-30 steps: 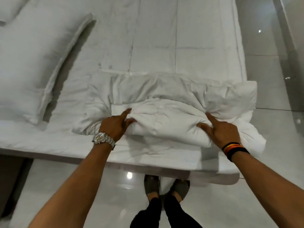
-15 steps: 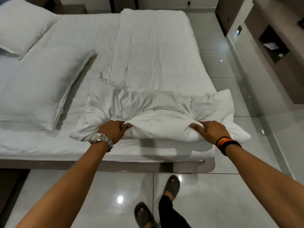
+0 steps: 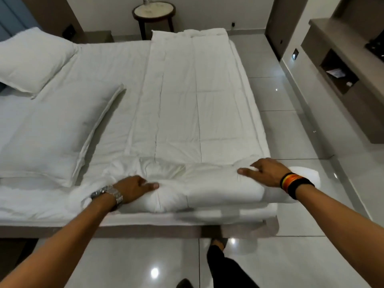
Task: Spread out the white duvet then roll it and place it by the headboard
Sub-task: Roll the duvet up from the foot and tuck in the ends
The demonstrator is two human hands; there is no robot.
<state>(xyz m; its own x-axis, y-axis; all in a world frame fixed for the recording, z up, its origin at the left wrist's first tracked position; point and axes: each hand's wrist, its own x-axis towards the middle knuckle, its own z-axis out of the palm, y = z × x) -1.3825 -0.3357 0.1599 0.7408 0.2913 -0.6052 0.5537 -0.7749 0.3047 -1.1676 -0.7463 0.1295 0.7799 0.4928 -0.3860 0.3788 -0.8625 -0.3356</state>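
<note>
The white duvet [image 3: 193, 104] lies folded in a long strip across the right side of the bed, reaching to the far edge. Its near end is rolled into a thick roll [image 3: 207, 183] at the bed's near edge. My left hand [image 3: 133, 188], with a silver watch on the wrist, grips the roll's left part, fingers curled into the fabric. My right hand [image 3: 264, 171], with dark and orange wristbands, rests on top of the roll's right end, fingers bent over it.
Two white pillows [image 3: 52, 132] [image 3: 35, 59] lie on the left of the bed. A round side table [image 3: 153, 11] stands beyond the bed. Glossy tiled floor [image 3: 291, 125] runs along the right, with a wall unit [image 3: 340, 67] beyond it. My legs are below the bed edge.
The roll has grown thicker and tidier and moved forward along the strip. Both hands shifted over its top. The camera tilted up, showing the far end of the bed and the side table.
</note>
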